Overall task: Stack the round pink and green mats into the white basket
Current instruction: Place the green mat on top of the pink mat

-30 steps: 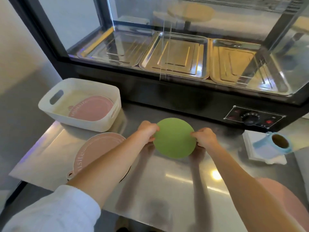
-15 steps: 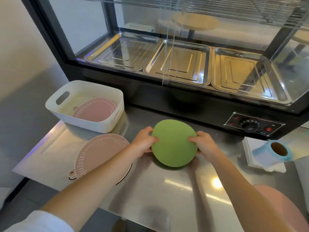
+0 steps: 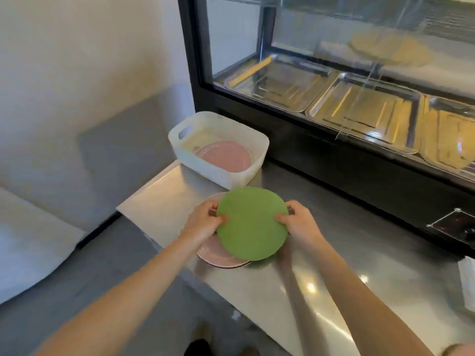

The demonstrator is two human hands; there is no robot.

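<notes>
I hold a round green mat by its two sides: my left hand grips its left edge and my right hand its right edge. The green mat hovers over a round pink mat that lies on the steel counter and is mostly hidden beneath it. Just beyond stands the white basket at the counter's far left corner, with another pink mat lying flat inside it.
A black glass display case with steel trays runs along the back of the steel counter, with its control panel at the right. The counter's left edge drops to the floor. A white object sits at the far right edge.
Both hands have carried the green mat leftward, from the counter's middle to above the pink mat near the basket. The view has swung left as well.
</notes>
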